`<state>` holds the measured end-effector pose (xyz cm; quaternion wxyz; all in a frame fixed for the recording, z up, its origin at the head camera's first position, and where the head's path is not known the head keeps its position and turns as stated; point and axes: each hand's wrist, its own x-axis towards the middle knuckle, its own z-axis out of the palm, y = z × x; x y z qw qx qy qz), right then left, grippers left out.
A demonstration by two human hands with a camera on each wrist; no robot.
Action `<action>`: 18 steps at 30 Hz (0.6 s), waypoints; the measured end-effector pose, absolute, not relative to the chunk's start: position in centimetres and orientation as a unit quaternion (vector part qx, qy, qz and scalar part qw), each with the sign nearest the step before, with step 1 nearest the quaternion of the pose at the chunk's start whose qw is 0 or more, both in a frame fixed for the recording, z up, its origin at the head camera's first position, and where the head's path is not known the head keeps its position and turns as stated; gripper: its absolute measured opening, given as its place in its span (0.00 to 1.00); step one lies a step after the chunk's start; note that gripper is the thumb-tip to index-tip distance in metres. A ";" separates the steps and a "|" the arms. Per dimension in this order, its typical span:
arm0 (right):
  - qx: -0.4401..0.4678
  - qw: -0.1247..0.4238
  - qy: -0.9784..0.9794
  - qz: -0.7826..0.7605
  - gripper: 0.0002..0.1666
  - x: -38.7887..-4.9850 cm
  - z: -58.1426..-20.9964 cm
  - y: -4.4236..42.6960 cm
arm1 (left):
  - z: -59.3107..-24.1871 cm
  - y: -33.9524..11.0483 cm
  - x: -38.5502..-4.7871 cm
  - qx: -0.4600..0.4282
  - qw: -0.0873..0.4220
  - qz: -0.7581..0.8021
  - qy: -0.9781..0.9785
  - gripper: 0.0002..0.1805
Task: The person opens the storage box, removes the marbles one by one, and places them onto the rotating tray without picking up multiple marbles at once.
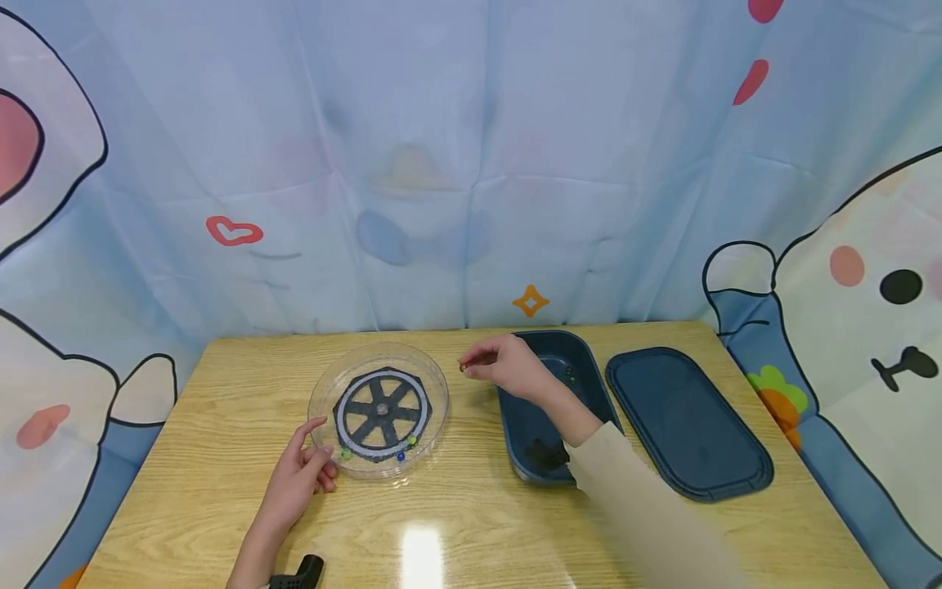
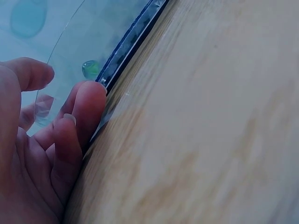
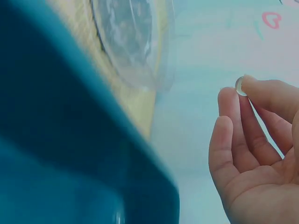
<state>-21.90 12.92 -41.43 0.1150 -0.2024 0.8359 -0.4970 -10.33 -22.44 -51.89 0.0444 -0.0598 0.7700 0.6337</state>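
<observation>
A small clear glass marble [image 3: 241, 86] is pinched between the thumb and a fingertip of my right hand [image 1: 508, 366], held up between the dish and the tub. My left hand [image 1: 294, 474] holds the left front rim of a clear round dish [image 1: 440, 391], its fingers against the wall. Inside the dish lies a dark wheel-shaped piece [image 1: 382, 409] with spokes and a pale ring. Green and blue marbles sit near the dish's front, among them a blue marble [image 1: 401, 456] and a green marble [image 2: 90, 69].
Under my right forearm stands a dark blue tub [image 1: 562, 339] with a few tiny items and a dark patch inside, too unclear to name. Its flat blue lid [image 1: 688, 421] lies to the right. A printed curtain [image 1: 441, 164] hangs behind the wooden table [image 1: 250, 384].
</observation>
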 end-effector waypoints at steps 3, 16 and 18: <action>-0.221 0.121 0.828 -0.500 0.11 -21.5 -41.7 11.7 | -51.9 -22.4 -10.3 -0.061 0.044 0.633 0.771 0.26; -0.269 0.155 0.817 -0.485 0.10 -19.4 -43.2 7.3 | -51.9 -22.5 -10.2 -0.056 0.044 0.632 0.772 0.26; -0.268 0.160 0.818 -0.483 0.09 -19.2 -43.5 7.0 | -51.9 -22.5 -10.2 -0.054 0.045 0.632 0.771 0.26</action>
